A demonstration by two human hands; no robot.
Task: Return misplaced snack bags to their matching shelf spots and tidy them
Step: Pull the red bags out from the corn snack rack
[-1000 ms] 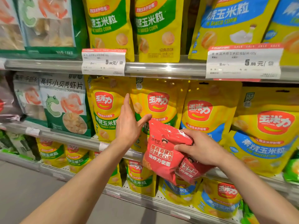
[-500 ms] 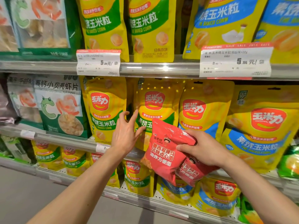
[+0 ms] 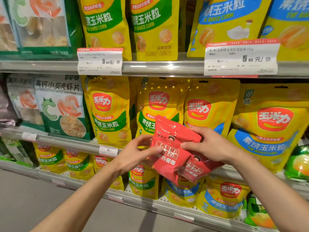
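Two red noodle-snack bags [image 3: 173,148] are held stacked in front of the middle shelf [image 3: 66,142], one over the other, against a row of yellow baked corn bags [image 3: 109,113] — clearly not where red packets belong. The right hand [image 3: 212,146] has them from the right side, its fingers [image 3: 189,145] clamped over the front of the upper bag. The left hand [image 3: 135,153] has its thumb pressed on the upper bag's left face, with the other fingers curled behind the edge, so both hands are closed on the bags.

They look light and soft, crinkly film with a glossy sheen that could slide — the lower bag seems the likelier to slip out. Pinching both together near the sealed top edge, or flat across the middle as now, looks safest; squeezing hard would probably crush the contents.

Around them, metal shelves carry price tags [image 3: 241,59] on the upper shelf rail [image 3: 158,66]. Prawn cracker bags [image 3: 61,106] stand to the left, and grey floor [image 3: 25,198] shows below.
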